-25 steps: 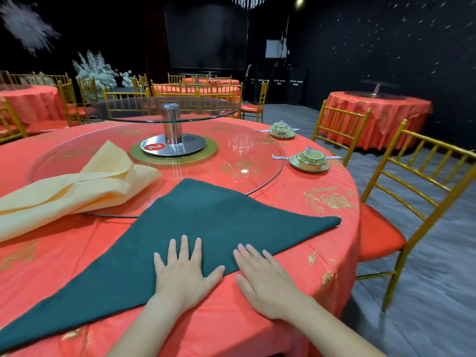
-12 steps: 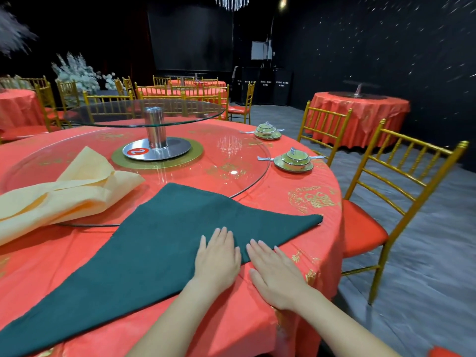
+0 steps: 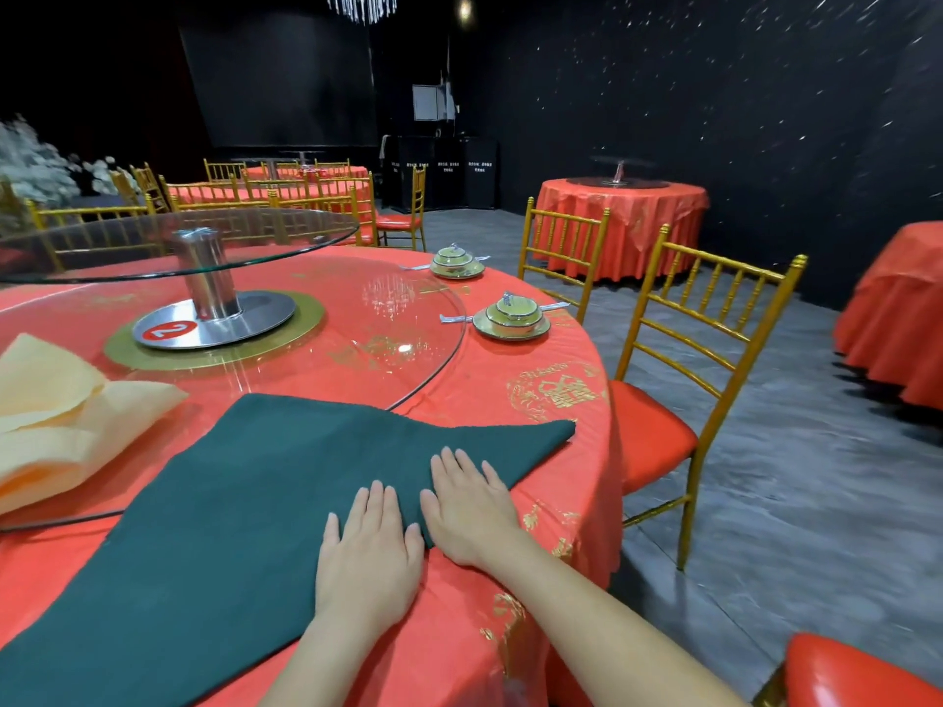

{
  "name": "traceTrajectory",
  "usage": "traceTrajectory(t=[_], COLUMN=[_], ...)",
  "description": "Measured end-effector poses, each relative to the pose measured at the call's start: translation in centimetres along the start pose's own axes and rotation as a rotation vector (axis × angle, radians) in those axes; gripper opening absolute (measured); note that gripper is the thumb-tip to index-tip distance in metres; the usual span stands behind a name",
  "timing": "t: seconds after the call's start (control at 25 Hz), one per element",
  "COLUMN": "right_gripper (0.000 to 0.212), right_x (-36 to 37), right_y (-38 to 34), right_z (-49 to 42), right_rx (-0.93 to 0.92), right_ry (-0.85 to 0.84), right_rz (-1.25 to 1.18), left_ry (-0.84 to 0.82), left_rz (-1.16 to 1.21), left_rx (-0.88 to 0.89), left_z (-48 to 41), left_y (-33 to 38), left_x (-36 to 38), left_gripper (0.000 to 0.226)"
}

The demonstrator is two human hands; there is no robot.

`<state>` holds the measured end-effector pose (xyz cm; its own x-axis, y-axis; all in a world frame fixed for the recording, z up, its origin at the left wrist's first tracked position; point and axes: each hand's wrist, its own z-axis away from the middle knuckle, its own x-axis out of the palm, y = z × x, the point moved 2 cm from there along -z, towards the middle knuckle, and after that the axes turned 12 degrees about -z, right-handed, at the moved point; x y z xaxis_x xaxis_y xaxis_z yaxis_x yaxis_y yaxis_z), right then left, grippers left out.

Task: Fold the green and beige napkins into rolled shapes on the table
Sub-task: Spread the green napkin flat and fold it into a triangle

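The green napkin (image 3: pixel 245 507) is spread flat as a triangle on the red table (image 3: pixel 541 400). It is pressed near its edge by the left hand (image 3: pixel 370 551) and right hand (image 3: pixel 469 507), both flat with fingers extended, holding nothing. The beige napkin (image 3: pixel 56 415) is lying crumpled on the glass turntable (image 3: pixel 388 324), at the left.

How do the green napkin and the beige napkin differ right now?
The green napkin lies flat in a triangle; the beige napkin is loosely bunched with raised folds. The left hand and right hand press flat on the green one; the beige one is untouched. Both overlap the glass turntable.
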<state>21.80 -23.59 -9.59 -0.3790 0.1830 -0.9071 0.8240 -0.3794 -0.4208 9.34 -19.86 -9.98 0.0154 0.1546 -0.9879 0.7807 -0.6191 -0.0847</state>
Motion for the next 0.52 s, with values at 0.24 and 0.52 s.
traceTrajectory(t=[0.24,0.52], right_gripper=[0.059,0.063], right_x=[-2.3,-5.1], right_y=[5.5,11.4], right_z=[-0.9,-1.7], right_rx=[0.132,0.384], right_ry=[0.049,0.056], right_rz=[0.035,0.015], left_ry=[-0.025,-0.054], left_rz=[0.011,-0.009], left_rx=[-0.009,0.001], left_z=[-0.1,0.0], left_y=[0.0,0.0], left_x=[0.0,0.0], left_gripper=[0.075,0.07])
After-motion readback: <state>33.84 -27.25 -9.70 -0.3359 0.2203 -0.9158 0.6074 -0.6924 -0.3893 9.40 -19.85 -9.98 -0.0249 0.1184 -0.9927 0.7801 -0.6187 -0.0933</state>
